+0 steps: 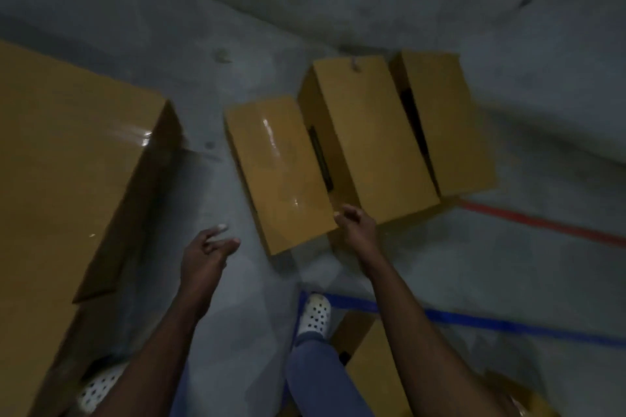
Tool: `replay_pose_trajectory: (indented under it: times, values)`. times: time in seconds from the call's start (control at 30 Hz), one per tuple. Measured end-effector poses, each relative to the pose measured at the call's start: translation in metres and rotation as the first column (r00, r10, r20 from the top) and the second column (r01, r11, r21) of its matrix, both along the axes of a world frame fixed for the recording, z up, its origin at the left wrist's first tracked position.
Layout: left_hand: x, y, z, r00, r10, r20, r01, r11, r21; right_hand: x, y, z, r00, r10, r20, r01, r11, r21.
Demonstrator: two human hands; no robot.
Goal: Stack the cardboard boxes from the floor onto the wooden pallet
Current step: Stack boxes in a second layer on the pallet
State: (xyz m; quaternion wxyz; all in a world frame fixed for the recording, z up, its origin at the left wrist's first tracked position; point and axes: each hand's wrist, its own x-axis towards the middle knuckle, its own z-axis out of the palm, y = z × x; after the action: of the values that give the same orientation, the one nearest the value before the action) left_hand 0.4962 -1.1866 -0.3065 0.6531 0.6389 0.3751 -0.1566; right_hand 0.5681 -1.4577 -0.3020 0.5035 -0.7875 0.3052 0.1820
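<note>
Head view — left hand [203, 252] and right hand [355, 222] flank the nearest box [281, 173], apparently for a lift; fingers [216, 231] loosely apart, holding nothing.

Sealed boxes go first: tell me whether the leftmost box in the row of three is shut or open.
Shut. The leftmost box has a flat, closed top with a shiny strip of tape along its middle.
</note>
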Motion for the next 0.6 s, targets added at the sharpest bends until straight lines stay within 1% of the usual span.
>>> replay_pose_trajectory:
  times: [0.13, 0.27, 0.37, 0.43, 0.5, 0.6]
  values:
    - [0.04, -0.118, 0.01, 0.99, -0.139, 0.023, 0.139, 0.99, -0.025, 0.033, -0.106, -0.006, 0.999, -0.024, 0.042, 0.028, 0.994, -0.102]
    - [0.076, -0.21, -0.006, 0.966, -0.258, 0.033, 0.259, 0.965, -0.044, 0.068, -0.191, -0.021, 0.996, -0.041, 0.075, 0.053, 0.985, -0.162]
    - [0.101, -0.265, -0.025, 0.96, -0.277, 0.032, 0.279, 0.958, -0.074, 0.089, -0.234, -0.039, 0.995, -0.02, 0.095, 0.039, 0.979, -0.199]
    - [0.116, -0.292, -0.043, 0.956, -0.292, 0.021, 0.293, 0.953, -0.073, 0.102, -0.255, -0.051, 0.996, 0.03, 0.078, -0.011, 0.974, -0.226]
    - [0.128, -0.315, -0.064, 0.951, -0.31, 0.007, 0.31, 0.949, -0.049, 0.119, -0.273, -0.066, 0.995, 0.087, 0.055, -0.07, 0.961, -0.266]
    - [0.142, -0.335, -0.099, 0.959, -0.278, -0.049, 0.279, 0.96, 0.024, 0.147, -0.293, -0.095, 0.987, 0.157, -0.025, -0.155, 0.919, -0.362]
